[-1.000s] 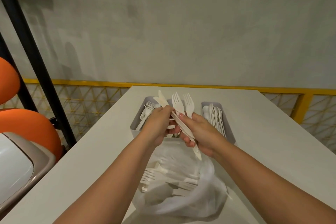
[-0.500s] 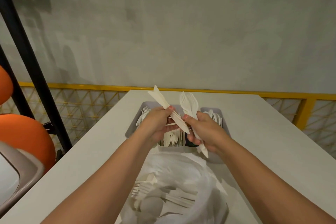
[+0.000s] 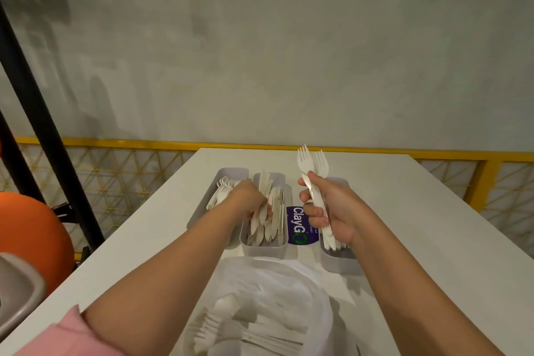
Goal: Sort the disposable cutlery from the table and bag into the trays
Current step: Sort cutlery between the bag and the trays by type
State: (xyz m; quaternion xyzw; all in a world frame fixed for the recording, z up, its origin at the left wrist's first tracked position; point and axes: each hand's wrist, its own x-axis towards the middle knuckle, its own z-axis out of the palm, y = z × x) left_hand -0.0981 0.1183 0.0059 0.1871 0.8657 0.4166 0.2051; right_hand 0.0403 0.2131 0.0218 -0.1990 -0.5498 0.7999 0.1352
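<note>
My left hand (image 3: 250,200) is down in the middle grey tray (image 3: 264,251), fingers curled round a white plastic knife (image 3: 263,182) that lies among the tray's other knives. My right hand (image 3: 329,211) grips two white forks (image 3: 311,161) upright, tines up, above the right tray (image 3: 338,265), whose contents it mostly hides. The left tray (image 3: 231,172) holds forks. Nearest me, a clear plastic bag (image 3: 277,292) lies open with several forks and other white cutlery inside.
The trays stand in a row on a white table (image 3: 404,225) with a blue ClayGo sticker (image 3: 302,224) between two of them. A yellow railing (image 3: 115,143) runs behind. An orange chair (image 3: 29,240), black posts (image 3: 34,95) and a grey bin lid (image 3: 17,298) are at left.
My hands have parted. The left one took the knife down into the middle tray, while the right one kept the two forks and moved right, over the right tray.
</note>
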